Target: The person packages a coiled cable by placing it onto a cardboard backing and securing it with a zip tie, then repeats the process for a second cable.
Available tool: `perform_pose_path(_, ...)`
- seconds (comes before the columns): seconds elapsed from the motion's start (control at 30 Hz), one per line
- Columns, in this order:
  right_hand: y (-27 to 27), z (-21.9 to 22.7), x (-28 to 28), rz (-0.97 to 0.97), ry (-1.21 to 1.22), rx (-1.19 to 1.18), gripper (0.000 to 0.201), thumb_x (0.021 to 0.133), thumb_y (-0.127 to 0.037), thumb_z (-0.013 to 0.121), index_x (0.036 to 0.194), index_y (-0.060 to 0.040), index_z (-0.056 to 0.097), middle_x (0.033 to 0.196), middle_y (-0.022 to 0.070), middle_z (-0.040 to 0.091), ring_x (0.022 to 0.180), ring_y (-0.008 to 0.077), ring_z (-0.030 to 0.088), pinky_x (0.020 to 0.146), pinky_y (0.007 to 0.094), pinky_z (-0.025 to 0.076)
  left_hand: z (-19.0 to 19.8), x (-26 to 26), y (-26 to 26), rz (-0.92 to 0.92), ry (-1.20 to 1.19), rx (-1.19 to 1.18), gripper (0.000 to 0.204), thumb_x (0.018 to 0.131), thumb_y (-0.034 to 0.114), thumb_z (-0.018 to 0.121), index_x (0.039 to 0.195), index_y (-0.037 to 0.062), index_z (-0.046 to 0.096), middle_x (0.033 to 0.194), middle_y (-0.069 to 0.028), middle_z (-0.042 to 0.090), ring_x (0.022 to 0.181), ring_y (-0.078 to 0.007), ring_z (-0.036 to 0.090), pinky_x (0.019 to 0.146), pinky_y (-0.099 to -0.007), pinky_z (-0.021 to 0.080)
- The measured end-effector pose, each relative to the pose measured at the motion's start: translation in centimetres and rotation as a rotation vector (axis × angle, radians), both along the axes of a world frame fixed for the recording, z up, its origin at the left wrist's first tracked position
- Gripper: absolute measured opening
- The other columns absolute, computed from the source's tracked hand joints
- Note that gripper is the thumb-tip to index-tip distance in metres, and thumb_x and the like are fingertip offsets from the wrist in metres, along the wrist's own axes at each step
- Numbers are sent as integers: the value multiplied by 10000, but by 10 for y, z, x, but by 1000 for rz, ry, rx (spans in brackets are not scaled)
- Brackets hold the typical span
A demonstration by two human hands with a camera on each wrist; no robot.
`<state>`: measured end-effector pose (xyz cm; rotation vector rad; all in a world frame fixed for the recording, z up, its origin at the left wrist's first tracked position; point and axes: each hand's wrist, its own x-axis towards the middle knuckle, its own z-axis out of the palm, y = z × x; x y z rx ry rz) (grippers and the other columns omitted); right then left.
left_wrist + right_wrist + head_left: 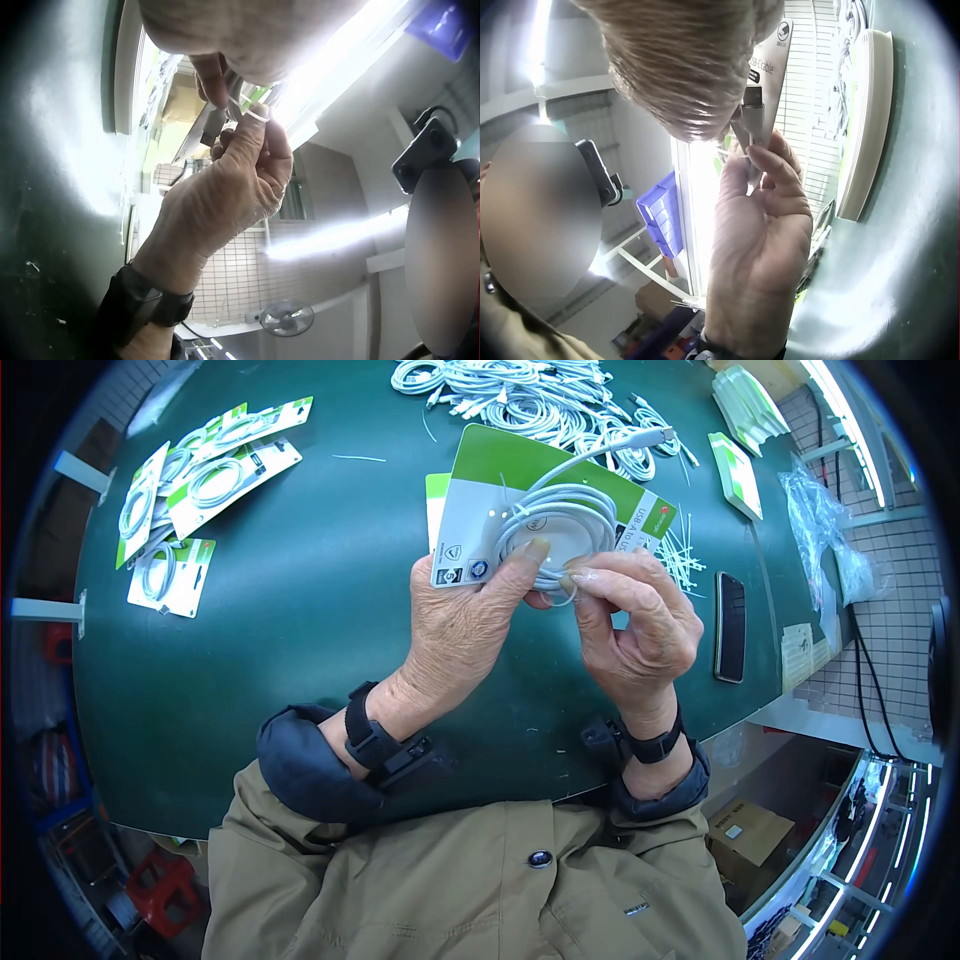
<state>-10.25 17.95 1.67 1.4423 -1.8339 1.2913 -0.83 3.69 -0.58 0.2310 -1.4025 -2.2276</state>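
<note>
My left hand grips a green and white printed card by its lower edge, thumb on the front. A coiled white USB cable lies against the card, and one end with its plug sticks out past the upper right. At the bottom of the coil my right hand pinches a thin white tie between thumb and fingertips. The tie forms a small loop by the fingers in the left wrist view. In the right wrist view, a USB plug shows beside the left fingers.
A heap of white cables lies at the back of the green table. Carded cables are at the left. Loose white ties, a phone, a stack of cards and clear plastic bags are at the right.
</note>
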Motion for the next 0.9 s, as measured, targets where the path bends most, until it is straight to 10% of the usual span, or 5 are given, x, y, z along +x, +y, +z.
perform_pose_path(0.9, -1, -4, 0, -20, 34, -16, 223, 802, 71, 824, 966, -50, 732, 899, 100, 752, 735, 209, 731, 616, 299, 577, -1, 0, 0, -4, -13, 7, 227, 1023, 110, 721, 1195, -37, 695, 1007, -101, 769, 786, -149, 739, 677, -281, 615)
